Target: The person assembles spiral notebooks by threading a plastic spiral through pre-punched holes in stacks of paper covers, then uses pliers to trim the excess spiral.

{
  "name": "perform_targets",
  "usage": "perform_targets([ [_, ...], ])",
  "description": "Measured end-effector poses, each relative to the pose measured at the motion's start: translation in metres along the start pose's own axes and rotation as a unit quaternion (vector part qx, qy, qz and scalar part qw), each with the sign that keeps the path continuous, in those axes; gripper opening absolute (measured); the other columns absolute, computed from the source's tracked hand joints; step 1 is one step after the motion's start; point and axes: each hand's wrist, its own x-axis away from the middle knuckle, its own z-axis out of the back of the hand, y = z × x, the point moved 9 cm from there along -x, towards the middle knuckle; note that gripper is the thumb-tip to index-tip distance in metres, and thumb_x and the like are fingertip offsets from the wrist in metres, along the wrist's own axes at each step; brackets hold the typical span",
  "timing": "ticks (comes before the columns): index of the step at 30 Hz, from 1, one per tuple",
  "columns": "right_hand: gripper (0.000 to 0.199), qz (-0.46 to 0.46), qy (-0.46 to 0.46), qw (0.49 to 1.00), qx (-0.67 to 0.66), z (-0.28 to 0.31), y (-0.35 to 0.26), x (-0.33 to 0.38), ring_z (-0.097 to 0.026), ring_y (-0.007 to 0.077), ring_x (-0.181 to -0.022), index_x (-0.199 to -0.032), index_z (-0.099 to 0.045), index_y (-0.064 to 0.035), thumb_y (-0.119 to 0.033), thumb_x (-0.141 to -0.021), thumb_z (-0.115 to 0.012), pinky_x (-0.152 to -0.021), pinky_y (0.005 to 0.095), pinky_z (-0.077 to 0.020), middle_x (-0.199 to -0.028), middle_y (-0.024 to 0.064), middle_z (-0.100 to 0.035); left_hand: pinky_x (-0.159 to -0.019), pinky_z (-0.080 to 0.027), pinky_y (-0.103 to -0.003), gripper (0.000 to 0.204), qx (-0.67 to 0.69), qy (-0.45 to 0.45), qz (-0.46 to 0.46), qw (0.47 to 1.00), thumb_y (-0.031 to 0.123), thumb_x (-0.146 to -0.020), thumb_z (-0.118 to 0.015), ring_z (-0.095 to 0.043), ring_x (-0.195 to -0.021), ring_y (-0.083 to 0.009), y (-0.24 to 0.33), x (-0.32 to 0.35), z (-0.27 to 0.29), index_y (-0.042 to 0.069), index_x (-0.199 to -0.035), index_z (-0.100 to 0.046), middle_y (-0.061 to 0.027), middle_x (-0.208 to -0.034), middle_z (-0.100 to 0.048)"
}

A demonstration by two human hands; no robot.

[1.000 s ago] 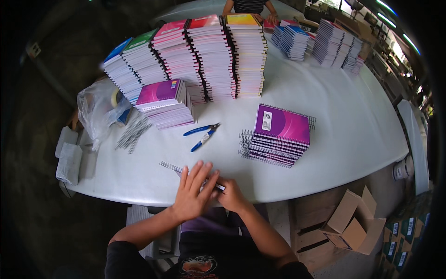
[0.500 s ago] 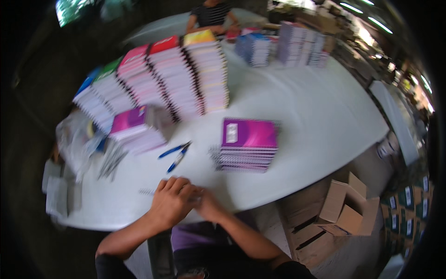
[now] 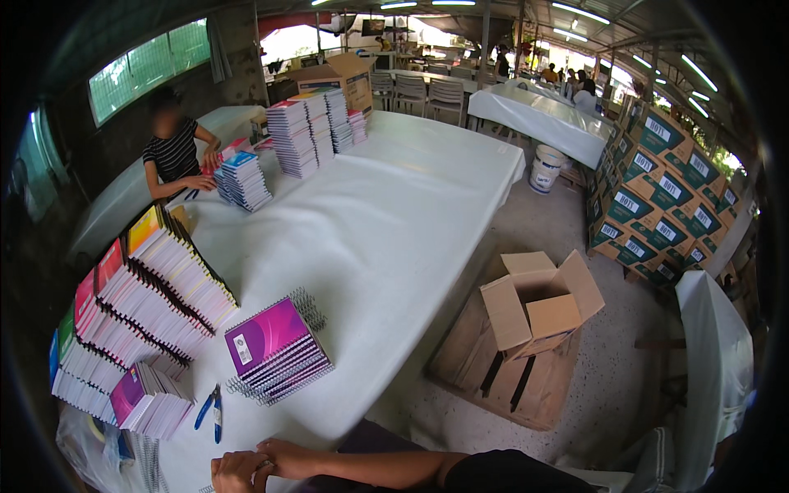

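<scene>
The left hand (image 3: 234, 474) and right hand (image 3: 285, 458) curl together at the table's (image 3: 394, 214) near edge; I can't tell what they grip. 1 purple notebook pile (image 3: 271, 335) sits near that edge.

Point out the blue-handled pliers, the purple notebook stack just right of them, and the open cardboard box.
Blue-handled pliers (image 3: 218, 416): head view, on the right-hand handle.
Purple notebook stack (image 3: 275, 334): head view, on the top cover.
Open cardboard box (image 3: 552, 317): head view, on its near flap.
</scene>
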Motion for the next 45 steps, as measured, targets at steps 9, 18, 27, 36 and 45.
perform_targets([
  [9, 0.013, -0.039, -0.022, 0.995, -0.089, -0.004, -0.004, -0.007, -0.055, 0.0348, -0.085, -0.082, -0.054, -0.0011, -0.011, -0.076, -0.060, -0.078, 0.0420, -0.0417, -0.082, 0.0161, -0.057, -0.064, -0.044, -0.044, 0.005, -0.034, 0.037, -0.020, 0.999, 0.008, -0.076, -0.062, -0.057, -0.071, -0.0347, 0.003, 0.005, 0.002, 0.003, -0.079, -0.060, -0.0139, -0.076, -0.061],
  [18, 0.013, 0.005, 0.005, 0.998, -0.060, -0.003, 0.000, -0.003, -0.055, 0.0380, -0.079, -0.078, -0.056, 0.0000, -0.011, -0.073, -0.061, -0.070, 0.0437, -0.0426, -0.077, 0.0188, -0.059, -0.067, -0.044, -0.042, 0.010, -0.058, 0.034, -0.083, 0.994, 0.009, -0.077, -0.061, -0.056, -0.075, -0.0342, 0.002, 0.014, -0.008, 0.004, -0.085, -0.059, -0.0137, -0.081, -0.060],
  [27, 0.016, 0.006, -0.063, 0.997, 0.034, -0.012, 0.007, -0.002, -0.054, 0.0340, -0.094, -0.090, -0.058, -0.0046, -0.009, -0.074, -0.059, -0.085, 0.0418, -0.0415, -0.091, 0.0140, -0.061, -0.068, -0.043, -0.037, 0.016, -0.090, 0.080, 0.001, 0.993, 0.011, -0.072, -0.066, -0.056, -0.075, -0.0257, -0.035, 0.037, -0.031, 0.007, -0.085, -0.058, -0.0097, -0.080, -0.058],
  [36, 0.032, 0.016, -0.021, 0.991, -0.129, 0.003, -0.021, 0.003, -0.056, 0.0267, -0.092, -0.111, -0.053, -0.0064, -0.007, -0.080, -0.060, -0.082, 0.0346, -0.0438, -0.095, 0.0138, -0.060, -0.060, -0.043, -0.035, 0.022, -0.009, 0.080, 0.062, 0.995, 0.021, -0.062, -0.078, -0.058, -0.064, -0.0240, -0.028, 0.019, -0.010, 0.010, -0.074, -0.063, -0.0036, -0.069, -0.059],
  [45, 0.025, 0.074, 0.246, 0.959, -0.120, 0.165, -0.087, 0.038, -0.056, 0.0113, -0.085, -0.112, -0.050, -0.0024, -0.002, -0.088, -0.054, -0.074, 0.0239, -0.0451, -0.103, 0.0087, -0.060, -0.070, -0.044, -0.034, 0.037, 0.063, 0.086, 0.057, 0.993, 0.025, -0.064, -0.079, -0.061, -0.071, -0.0226, -0.015, -0.014, 0.060, 0.006, -0.089, -0.060, -0.0060, -0.084, -0.063],
])
